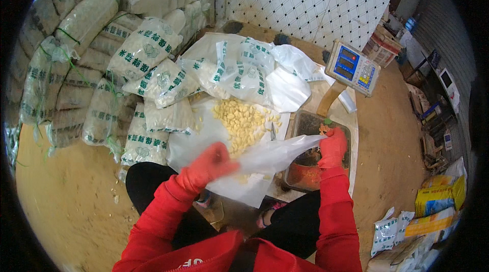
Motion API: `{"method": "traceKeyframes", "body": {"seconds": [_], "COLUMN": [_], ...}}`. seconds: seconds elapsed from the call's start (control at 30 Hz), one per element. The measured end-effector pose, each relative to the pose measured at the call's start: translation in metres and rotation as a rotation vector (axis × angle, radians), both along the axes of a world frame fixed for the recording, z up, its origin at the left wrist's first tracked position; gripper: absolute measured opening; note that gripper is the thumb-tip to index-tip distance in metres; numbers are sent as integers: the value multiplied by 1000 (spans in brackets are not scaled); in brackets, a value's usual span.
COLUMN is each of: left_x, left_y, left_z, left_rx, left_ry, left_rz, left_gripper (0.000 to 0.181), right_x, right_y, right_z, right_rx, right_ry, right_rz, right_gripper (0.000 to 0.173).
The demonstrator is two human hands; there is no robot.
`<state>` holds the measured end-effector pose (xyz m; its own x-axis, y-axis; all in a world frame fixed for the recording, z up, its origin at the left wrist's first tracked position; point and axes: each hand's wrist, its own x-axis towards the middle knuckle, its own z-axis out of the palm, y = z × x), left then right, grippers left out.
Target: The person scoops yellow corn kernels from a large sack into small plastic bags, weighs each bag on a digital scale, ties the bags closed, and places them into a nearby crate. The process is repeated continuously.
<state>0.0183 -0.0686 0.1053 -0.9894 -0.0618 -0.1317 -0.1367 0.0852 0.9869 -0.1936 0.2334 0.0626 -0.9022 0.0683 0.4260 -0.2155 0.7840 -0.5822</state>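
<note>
My right hand (333, 148), in a red glove, grips one end of a translucent white plastic bag (282, 153) above the dark weighing pan (300, 127) of a digital scale. The bag stretches left toward my left hand (212, 163), also red-gloved. That hand is blurred, and whether its fingers hold the bag's edge I cannot tell. Beyond the bag a heap of peeled garlic cloves (238, 121) lies on white sheeting (193, 146). A small blade-like metal tool (272, 131) rests at the heap's right side.
Filled printed bags (147, 48) are stacked at the left. More flat plastic bags (248, 69) lie behind the cloves. The scale's display head (352, 68) rises at the back right, before a tiled wall (290, 1). Yellow sacks (435, 199) sit at far right.
</note>
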Motion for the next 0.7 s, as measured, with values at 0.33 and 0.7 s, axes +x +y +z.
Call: {"method": "traceKeyframes", "body": {"seconds": [0.33,0.7], "left_x": [-17,-52], "left_y": [-46,-21], "left_z": [-64,-74], "left_rx": [-1065,-1174], "left_ry": [-77,244], "left_rz": [488,235], "left_gripper": [29,15], "right_x": [33,53], "right_y": [-42,-101], "right_z": [25,25], "right_rx": [-512,17], "right_ry": [-780,-471], "right_rz": [164,579], "right_gripper": [17,28]}}
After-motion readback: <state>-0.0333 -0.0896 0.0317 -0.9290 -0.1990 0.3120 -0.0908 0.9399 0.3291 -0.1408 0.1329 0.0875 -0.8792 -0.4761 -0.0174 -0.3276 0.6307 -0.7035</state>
